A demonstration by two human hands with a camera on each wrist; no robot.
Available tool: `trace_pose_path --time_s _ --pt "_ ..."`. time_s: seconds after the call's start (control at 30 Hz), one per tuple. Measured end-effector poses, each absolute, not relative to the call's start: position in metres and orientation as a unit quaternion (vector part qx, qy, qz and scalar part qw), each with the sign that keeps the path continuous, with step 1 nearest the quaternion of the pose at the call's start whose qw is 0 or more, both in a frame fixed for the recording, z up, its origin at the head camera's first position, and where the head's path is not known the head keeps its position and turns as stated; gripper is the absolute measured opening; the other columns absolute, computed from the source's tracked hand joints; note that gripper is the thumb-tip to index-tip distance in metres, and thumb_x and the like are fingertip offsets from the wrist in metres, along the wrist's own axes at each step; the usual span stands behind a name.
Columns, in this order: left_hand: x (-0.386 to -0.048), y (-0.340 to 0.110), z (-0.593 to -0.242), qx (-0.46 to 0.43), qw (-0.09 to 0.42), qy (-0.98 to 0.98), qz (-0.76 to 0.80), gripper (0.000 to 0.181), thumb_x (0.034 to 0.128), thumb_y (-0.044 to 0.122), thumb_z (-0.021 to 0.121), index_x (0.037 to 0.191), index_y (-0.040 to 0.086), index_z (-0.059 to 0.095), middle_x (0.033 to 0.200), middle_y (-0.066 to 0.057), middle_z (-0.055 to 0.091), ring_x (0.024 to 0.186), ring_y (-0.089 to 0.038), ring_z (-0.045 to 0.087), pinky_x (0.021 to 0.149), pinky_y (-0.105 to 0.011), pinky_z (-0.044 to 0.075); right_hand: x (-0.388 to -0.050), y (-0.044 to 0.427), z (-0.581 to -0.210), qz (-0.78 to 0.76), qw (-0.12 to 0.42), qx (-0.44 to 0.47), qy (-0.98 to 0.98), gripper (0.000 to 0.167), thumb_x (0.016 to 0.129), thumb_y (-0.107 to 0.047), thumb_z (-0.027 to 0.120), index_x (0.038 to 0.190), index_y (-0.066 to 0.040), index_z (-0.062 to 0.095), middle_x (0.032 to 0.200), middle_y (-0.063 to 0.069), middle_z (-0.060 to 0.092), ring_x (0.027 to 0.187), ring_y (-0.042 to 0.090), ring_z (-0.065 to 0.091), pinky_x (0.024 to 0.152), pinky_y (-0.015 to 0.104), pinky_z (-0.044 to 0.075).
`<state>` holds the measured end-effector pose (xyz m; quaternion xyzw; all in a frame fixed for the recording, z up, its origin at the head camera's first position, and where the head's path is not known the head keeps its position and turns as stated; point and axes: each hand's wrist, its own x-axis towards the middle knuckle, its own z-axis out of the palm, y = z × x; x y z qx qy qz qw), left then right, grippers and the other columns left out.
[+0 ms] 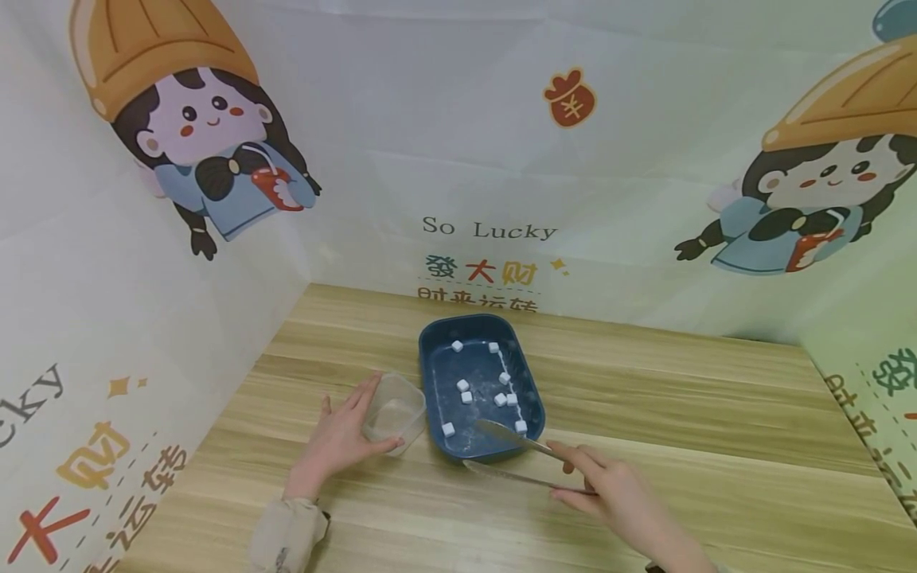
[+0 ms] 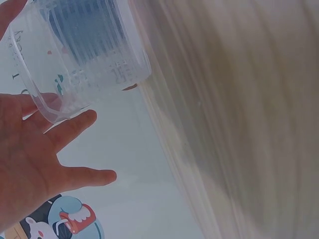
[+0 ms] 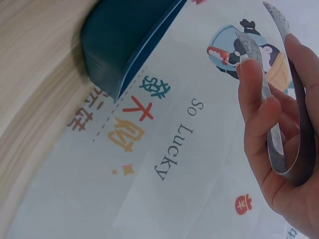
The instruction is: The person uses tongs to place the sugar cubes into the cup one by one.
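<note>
My left hand (image 1: 342,436) grips a small clear plastic container (image 1: 392,407) between thumb and fingers, at the left side of the blue tray (image 1: 480,364). In the left wrist view, the see-through wall of that container (image 2: 99,82) shows, with two fingers spread away from it. My right hand (image 1: 622,495) holds metal tongs (image 1: 507,434), their arms spread apart and nothing visible between the tips. One tip is over the tray's near end, the other by its front edge. Several small white cubes (image 1: 467,397) lie scattered inside the tray.
The wood-grain table (image 1: 666,414) carries the tray and container. A printed white cloth (image 1: 444,143) with cartoon figures and lettering hangs behind the table and along both sides.
</note>
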<state>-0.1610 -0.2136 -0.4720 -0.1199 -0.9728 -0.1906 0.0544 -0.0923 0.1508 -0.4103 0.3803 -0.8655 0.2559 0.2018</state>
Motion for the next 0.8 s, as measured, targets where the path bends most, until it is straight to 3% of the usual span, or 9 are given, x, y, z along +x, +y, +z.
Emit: trace_pose_path --time_s 0.37,0.8 --pt "-0.161 -0.214 -0.471 -0.114 0.047 -0.972 -0.202 0.102 0.0646 0.057 0.068 0.142 0.010 0.021 0.144 -0.014 0.032 0.121 -0.039 0.043 0.098 -0.071 0.014 -0.097 0.155 -0.404 0.264 0.245 0.364 -0.859 0.042 0.078 -0.034 0.064 0.110 -0.008 0.060 0.078 -0.011 0.057 0.051 -0.014 0.032 0.043 -0.001 0.025" --pt "-0.161 -0.215 -0.472 -0.118 0.049 -0.971 -0.202 0.102 0.0649 0.057 0.068 0.141 0.009 0.021 0.144 -0.013 0.031 0.119 -0.040 0.045 0.097 -0.071 0.016 -0.101 0.153 -0.397 0.267 0.259 0.336 -0.865 0.043 0.071 -0.027 0.071 0.109 -0.010 0.061 0.076 -0.010 0.060 0.052 -0.013 0.038 0.041 0.001 0.026"
